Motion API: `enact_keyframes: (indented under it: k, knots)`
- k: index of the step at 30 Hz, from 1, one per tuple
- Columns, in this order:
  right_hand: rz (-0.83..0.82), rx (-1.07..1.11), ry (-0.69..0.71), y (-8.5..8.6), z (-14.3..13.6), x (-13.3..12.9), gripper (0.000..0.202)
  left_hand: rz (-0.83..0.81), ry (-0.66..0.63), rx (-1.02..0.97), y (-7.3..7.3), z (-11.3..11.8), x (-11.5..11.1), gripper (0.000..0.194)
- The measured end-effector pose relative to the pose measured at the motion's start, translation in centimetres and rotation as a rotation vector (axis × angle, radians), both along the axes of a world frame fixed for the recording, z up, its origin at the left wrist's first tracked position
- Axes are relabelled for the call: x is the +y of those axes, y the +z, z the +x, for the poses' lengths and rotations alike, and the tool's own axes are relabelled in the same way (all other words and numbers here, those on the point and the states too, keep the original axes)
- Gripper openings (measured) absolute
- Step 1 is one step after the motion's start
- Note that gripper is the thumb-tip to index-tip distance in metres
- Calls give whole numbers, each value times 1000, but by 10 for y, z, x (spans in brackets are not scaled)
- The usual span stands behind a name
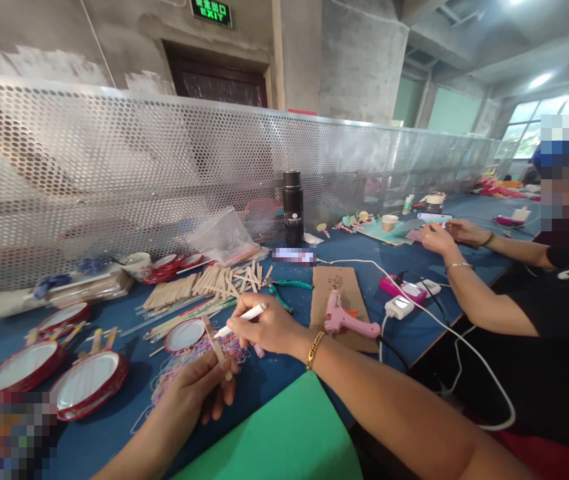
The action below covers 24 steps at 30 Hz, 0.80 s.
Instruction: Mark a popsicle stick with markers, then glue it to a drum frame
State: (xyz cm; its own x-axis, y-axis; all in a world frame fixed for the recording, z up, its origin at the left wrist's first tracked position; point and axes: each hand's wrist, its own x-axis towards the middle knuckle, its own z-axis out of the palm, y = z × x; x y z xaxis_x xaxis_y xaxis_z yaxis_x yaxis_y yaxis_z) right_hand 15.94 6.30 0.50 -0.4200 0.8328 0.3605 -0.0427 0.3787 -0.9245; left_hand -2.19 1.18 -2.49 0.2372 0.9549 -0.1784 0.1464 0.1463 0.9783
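Observation:
Between the thumb and fingers of my left hand a flat wooden craft stick is held upright at a slant. My right hand grips a white marker pen, its lower end at the stick's side; whether the tip touches cannot be made out. Under both hands lies a tangle of pastel elastic loops. Beyond them are a heap of loose craft sticks and a small red-rimmed disc. Teal-handled pliers rest past my right hand.
A pink glue gun lies on cardboard; white cables trail right. Red-rimmed discs with sticks sit left. A black flask stands by the perforated metal screen. Green sheet in front. A co-worker's hands are at right.

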Motion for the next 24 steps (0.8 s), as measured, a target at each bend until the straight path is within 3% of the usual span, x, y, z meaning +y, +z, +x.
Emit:
enact_keyframes:
  k: [24]
  knots:
    - [-95,103,57,-1,-2,3,8,-1,-15,15,6,2,-5,47]
